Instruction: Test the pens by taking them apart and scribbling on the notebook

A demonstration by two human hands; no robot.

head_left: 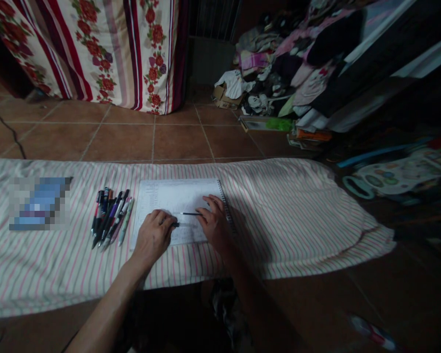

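Pinching a short black pen part [175, 224] in its fingertips, the left hand [154, 236] is over a white spiral-bound paper notebook [176, 192]. The right hand [213, 219] pinches a slim dark pen-like rod [190, 214] above the page, its tip pointing left. Both hands hide some of the notebook's lower half. Near its left edge, a bundle of black, purple and pale-green pens [112, 215] lies on a white cloth with pink and grey stripes [290, 211]; farther left is a flat blue object [42, 203], too pixelated to identify. Beyond the cloth, brown floor tiles [128, 139] reach a striped, red-flowered fabric curtain [119, 49] and, rightward, a jumbled heap of clothes [286, 61] behind a brown cardboard box [226, 98].
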